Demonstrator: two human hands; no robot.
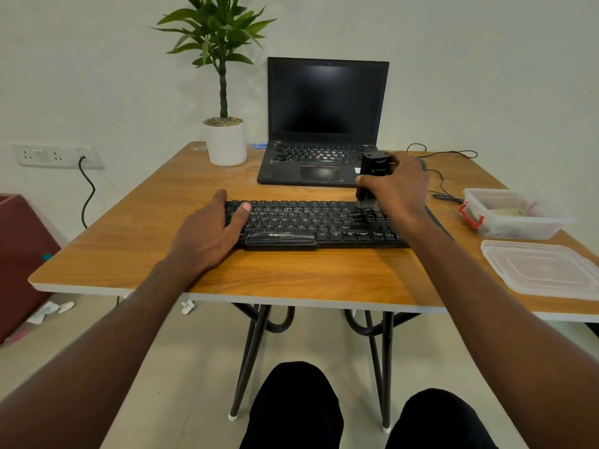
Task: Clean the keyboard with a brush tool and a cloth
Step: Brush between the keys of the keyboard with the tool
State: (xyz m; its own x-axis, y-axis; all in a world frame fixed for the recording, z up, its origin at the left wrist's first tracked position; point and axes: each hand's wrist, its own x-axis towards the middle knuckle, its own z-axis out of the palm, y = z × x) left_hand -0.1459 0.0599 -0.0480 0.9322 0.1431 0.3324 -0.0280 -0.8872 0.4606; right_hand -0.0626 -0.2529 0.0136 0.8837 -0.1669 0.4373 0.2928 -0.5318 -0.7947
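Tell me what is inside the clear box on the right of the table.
The box stands open, its lid lying in front of it. Something pale shows through the wall; it may be a cloth, but the cloudy plastic hides what it is.

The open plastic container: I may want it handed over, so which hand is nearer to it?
Right. The right hand grips the brush tool just left of the container; the left hand rests on the keyboard's far left end.

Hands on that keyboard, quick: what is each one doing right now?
Left hand: open, resting flat on the left end of the keyboard, holding nothing.
Right hand: gripping the black brush tool, bristles down on the keys.
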